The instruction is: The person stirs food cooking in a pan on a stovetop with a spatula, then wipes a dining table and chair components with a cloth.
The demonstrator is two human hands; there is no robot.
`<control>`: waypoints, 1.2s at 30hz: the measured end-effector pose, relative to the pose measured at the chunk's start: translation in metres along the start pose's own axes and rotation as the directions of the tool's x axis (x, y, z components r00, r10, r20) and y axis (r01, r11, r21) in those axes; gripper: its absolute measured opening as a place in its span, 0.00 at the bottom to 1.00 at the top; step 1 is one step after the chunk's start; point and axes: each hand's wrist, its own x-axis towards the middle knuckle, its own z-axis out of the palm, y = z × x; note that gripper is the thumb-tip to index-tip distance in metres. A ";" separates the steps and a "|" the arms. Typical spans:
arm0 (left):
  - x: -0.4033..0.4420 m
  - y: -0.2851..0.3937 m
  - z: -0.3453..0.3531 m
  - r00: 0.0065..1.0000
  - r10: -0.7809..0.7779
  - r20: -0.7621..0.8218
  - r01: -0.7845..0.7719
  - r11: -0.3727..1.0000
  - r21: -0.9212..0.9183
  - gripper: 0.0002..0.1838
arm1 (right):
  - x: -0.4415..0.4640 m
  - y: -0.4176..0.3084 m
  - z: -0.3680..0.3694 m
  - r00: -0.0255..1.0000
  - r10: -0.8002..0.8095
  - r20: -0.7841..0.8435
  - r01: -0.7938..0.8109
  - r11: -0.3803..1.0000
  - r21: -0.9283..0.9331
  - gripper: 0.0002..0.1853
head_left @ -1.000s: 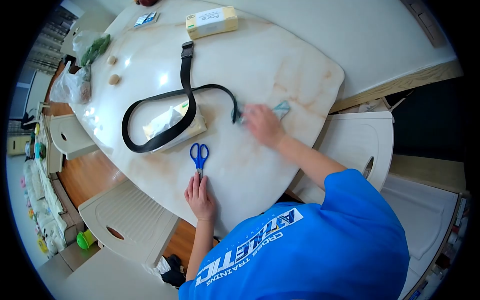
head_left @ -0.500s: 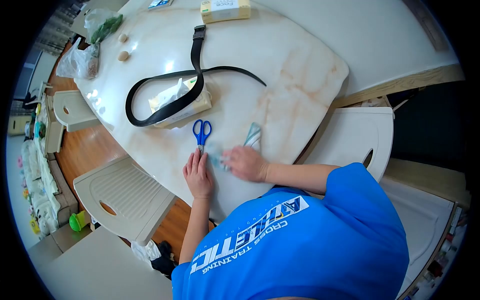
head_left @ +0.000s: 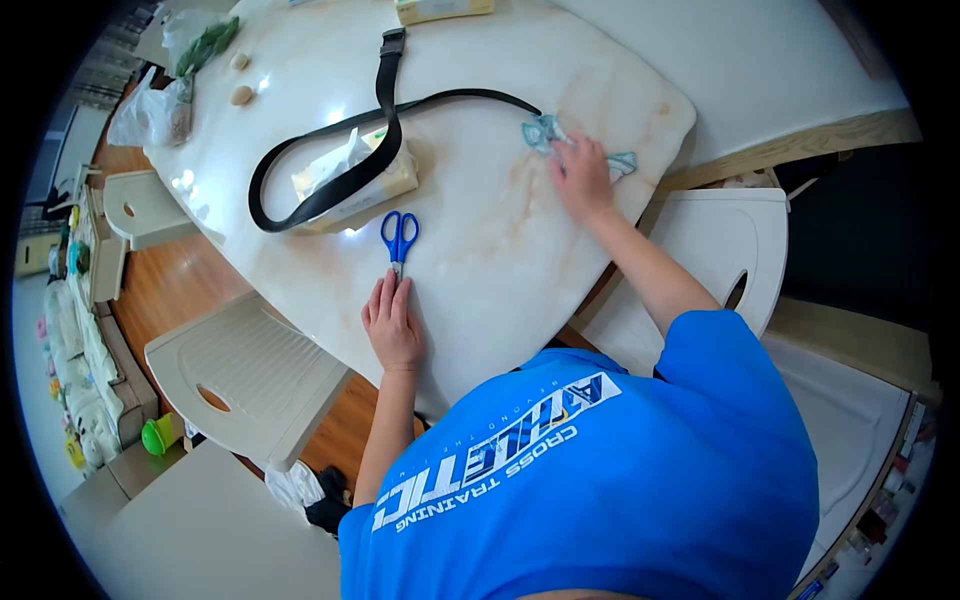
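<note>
Blue-handled scissors (head_left: 399, 238) lie on the marble-patterned table, their rings pointing away from me. The fingers of my left hand (head_left: 393, 328) are together over the blades, which they mostly hide. Further off to the right, my right hand (head_left: 582, 180) has its fingers down on a crumpled teal-and-white piece (head_left: 540, 132), cloth or thin wrapper, I cannot tell which. Parts of it stick out on both sides of the hand. The end of a black strap (head_left: 388, 100) with a buckle lies right beside it.
The strap loops over a tissue pack (head_left: 398, 177). Another pack (head_left: 445, 8) stands at the far edge. Two eggs (head_left: 241, 95) and plastic bags (head_left: 150, 115) with greens are at the far left. Chairs (head_left: 235, 375) stand left and right (head_left: 690, 260) of the table.
My right hand has moved away from my left hand, forward and to the right, and the teal-and-white piece has gone with it. My left hand has stayed at the scissors.
</note>
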 end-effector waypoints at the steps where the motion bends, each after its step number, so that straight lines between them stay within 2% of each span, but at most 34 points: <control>1: 0.000 0.000 0.000 1.000 0.006 -0.005 -0.006 1.000 0.003 0.20 | -0.010 -0.013 -0.002 0.998 -0.053 0.023 0.052 0.999 0.016 0.14; 4: 0.000 0.001 -0.001 1.000 0.007 -0.011 -0.007 1.000 0.009 0.20 | -0.053 -0.070 -0.003 0.956 -0.276 0.097 0.235 0.923 0.305 0.13; 6: 0.000 -0.001 0.001 1.000 0.003 -0.013 -0.003 1.000 0.024 0.20 | -0.080 -0.118 -0.016 0.867 -0.481 0.129 0.368 0.795 0.482 0.11; 7: 0.000 -0.001 0.002 1.000 0.004 -0.015 -0.003 0.999 0.038 0.20 | -0.098 -0.134 -0.013 0.827 -0.536 0.170 0.360 0.737 0.572 0.11; 8: -0.001 -0.001 0.002 1.000 0.006 -0.016 -0.006 0.999 0.040 0.20 | -0.109 -0.148 -0.019 0.749 -0.616 0.244 0.386 0.705 0.595 0.12; 10: -0.001 0.000 0.002 1.000 -0.019 -0.010 0.019 1.000 0.025 0.20 | -0.113 -0.149 -0.017 0.660 -0.715 0.230 0.431 0.612 0.664 0.13; 13: -0.002 -0.001 0.005 1.000 -0.021 -0.014 0.021 1.000 0.021 0.20 | -0.086 -0.105 -0.007 0.703 -0.694 0.157 0.519 0.651 0.554 0.14; 15: -0.002 0.001 0.003 1.000 -0.010 -0.012 0.010 1.000 0.020 0.19 | -0.051 -0.056 -0.002 0.811 -0.584 0.031 0.525 0.751 0.400 0.12; 16: -0.002 0.002 0.002 1.000 -0.006 -0.011 0.006 1.000 0.030 0.19 | -0.029 -0.028 -0.010 0.843 -0.535 0.048 0.497 0.811 0.310 0.13; 18: -0.001 0.004 0.000 1.000 0.008 -0.005 -0.008 0.999 0.034 0.19 | -0.006 0.033 -0.011 0.975 -0.211 -0.076 0.217 0.972 0.087 0.12; 19: -0.001 0.003 0.002 1.000 0.008 -0.011 -0.008 0.999 0.033 0.20 | -0.001 0.060 -0.011 0.994 -0.021 -0.108 0.019 1.000 -0.017 0.12; 20: -0.001 0.002 0.003 1.000 0.009 -0.017 -0.008 0.999 0.031 0.21 | 0.001 0.082 -0.013 0.985 0.102 -0.136 -0.125 0.978 -0.169 0.14; 23: -0.002 0.001 0.005 1.000 0.003 -0.008 -0.002 0.999 0.039 0.22 | -0.008 0.079 -0.022 0.982 0.145 -0.120 -0.159 0.980 -0.116 0.12; 26: -0.002 0.001 0.005 1.000 0.020 0.002 -0.020 0.998 0.055 0.22 | -0.028 0.018 -0.019 0.992 0.113 -0.053 -0.109 0.990 0.084 0.09; 28: -0.001 0.001 0.007 0.999 0.051 0.003 -0.052 0.997 0.050 0.22 | -0.042 -0.031 -0.014 1.000 -0.013 -0.019 0.016 0.978 0.207 0.06; 29: -0.001 0.000 0.007 0.999 0.054 0.002 -0.054 0.997 0.053 0.21 | -0.048 -0.047 -0.014 0.987 -0.163 0.015 0.154 0.958 0.242 0.06; 30: -0.001 -0.001 0.007 0.999 0.052 -0.003 -0.052 0.997 0.059 0.21 | -0.046 -0.044 -0.012 0.988 -0.152 0.008 0.146 0.959 0.243 0.06; 32: -0.002 -0.003 0.009 0.998 0.061 0.003 -0.061 0.996 0.061 0.21 | -0.037 -0.035 -0.008 0.968 -0.239 0.081 0.209 0.940 0.269 0.10; 34: -0.002 -0.003 0.008 0.998 0.061 0.006 -0.062 0.997 0.056 0.21 | -0.016 0.008 -0.008 1.000 -0.023 -0.001 0.023 0.993 0.115 0.11; 35: -0.002 -0.002 0.008 0.999 0.052 0.009 -0.052 0.997 0.057 0.21 | -0.004 0.041 -0.008 0.996 -0.031 -0.085 0.026 0.998 -0.065 0.11; 36: -0.001 -0.001 0.008 0.999 0.040 0.010 -0.040 0.998 0.056 0.21 | 0.002 0.070 -0.009 0.986 0.068 -0.149 -0.080 0.994 -0.076 0.11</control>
